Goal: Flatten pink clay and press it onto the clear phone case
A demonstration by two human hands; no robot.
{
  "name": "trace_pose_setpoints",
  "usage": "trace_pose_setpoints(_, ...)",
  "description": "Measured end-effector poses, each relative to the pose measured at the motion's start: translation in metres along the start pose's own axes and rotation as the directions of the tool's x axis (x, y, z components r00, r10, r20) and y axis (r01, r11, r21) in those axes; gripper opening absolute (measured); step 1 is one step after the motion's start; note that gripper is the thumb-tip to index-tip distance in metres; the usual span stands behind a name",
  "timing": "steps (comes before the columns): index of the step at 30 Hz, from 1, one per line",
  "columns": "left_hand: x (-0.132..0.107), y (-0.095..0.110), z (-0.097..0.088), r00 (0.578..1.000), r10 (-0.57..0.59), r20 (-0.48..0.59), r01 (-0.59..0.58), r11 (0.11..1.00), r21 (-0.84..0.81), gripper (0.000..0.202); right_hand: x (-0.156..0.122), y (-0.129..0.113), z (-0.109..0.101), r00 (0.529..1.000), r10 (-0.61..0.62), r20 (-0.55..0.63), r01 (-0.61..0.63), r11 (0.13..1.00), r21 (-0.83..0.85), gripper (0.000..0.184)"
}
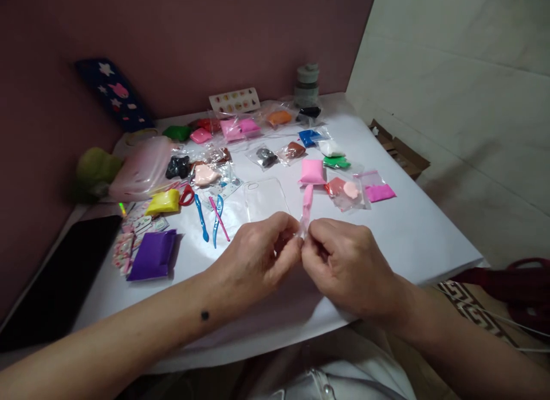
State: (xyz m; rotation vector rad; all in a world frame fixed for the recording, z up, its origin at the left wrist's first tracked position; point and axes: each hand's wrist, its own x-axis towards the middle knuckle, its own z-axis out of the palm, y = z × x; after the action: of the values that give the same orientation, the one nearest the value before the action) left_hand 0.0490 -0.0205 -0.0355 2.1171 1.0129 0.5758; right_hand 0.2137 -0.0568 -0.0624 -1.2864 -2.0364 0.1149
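Pink packet (307, 199), a narrow strip in a clear wrapper, stood out beyond the two hands, just right of the clear phone case (267, 198) on the desk (408, 234). The left hand (264, 248) covered part of the near edge of the case and had thumb and forefinger drawn together on the near end of the wrapper. The right hand (348, 262), right of the case and nearer the person, pinched at that same end, its other fingers curled in. Both hands were nearly closed and almost met; their tips were partly hidden, so the exact hold of each could not be told. Right of the case lay a plump pink pouch (311, 172), and whether the packet's far tip touched it was unclear. Left of the case lay one blue tool (201, 218) and a pink stick (219, 219) crossed with another blue tool. Handling the wrapper well seemed to call for a light pinch at its very edge, the pinches kept close, and small opposing movements rather than a hard tug, since thin plastic could give suddenly. Any squeeze was best kept off the pink filling, which looked soft enough to dent.
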Motion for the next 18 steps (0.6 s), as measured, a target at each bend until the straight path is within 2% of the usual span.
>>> trace_pose_setpoints(4, 0.001, -0.002, 0.001, 0.993, 0.108, -0.045, -0.103, 0.990, 0.098, 0.022, -0.001, -0.004, 0.001, 0.993, -0.105, -0.044, 0.105, 0.994, -0.024, 0.024)
trace_pose_setpoints(6, 0.002, 0.000, 0.002, 0.991, 0.095, -0.097, -0.082, 0.988, 0.132, 0.020, -0.001, -0.008, 0.001, 0.992, -0.087, -0.093, 0.081, 0.995, -0.058, 0.023)
trace_pose_setpoints(11, 0.004, 0.003, 0.006, 0.983, -0.021, -0.183, 0.041, 0.993, 0.110, 0.017, -0.002, -0.013, 0.003, 0.969, -0.065, -0.238, 0.029, 0.988, -0.150, 0.023)
trace_pose_setpoints(14, 0.002, 0.002, 0.008, 0.978, 0.023, -0.208, -0.009, 0.998, 0.068, 0.010, -0.003, -0.014, 0.005, 0.974, -0.047, -0.222, 0.012, 0.987, -0.158, 0.024)
trace_pose_setpoints(18, -0.003, 0.001, 0.007, 0.979, 0.085, -0.186, -0.069, 0.993, 0.093, 0.012, -0.002, -0.015, 0.003, 0.976, -0.031, -0.215, -0.030, 0.960, -0.277, 0.022)
